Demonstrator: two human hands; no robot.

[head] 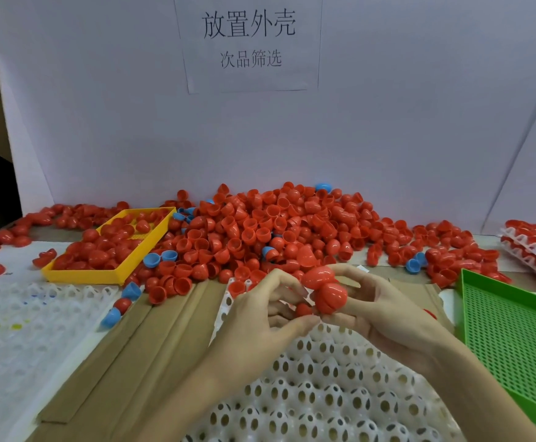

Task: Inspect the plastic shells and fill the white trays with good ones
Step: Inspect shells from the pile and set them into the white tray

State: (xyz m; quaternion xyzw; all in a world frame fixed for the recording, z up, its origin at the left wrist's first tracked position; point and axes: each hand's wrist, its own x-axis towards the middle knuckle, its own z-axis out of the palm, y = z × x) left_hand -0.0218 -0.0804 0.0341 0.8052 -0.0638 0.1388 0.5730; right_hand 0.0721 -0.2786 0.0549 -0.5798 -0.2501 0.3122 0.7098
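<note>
A white perforated tray [324,393] with egg-shaped cups fills the bottom centre of the frame, lying on flattened cardboard [126,339]. Above it, both hands meet at centre frame. The right hand [384,314] pinches a cluster of red plastic shells [327,295] between thumb and fingers; the left hand [266,317] curls its fingertips against the same cluster, with 1 small red shell [303,310] at its thumb. Behind the hands, a large pile of red shells [276,224] with a few blue ones [152,260] spreads across the middle of the frame. At middle left, a yellow tray [85,275] holds more red shells. A green mesh tray [515,339] sits at lower right. At the right edge, stacked white trays filled with red shells [534,244] rest. A paper sign [250,39] hangs at top centre.
</note>
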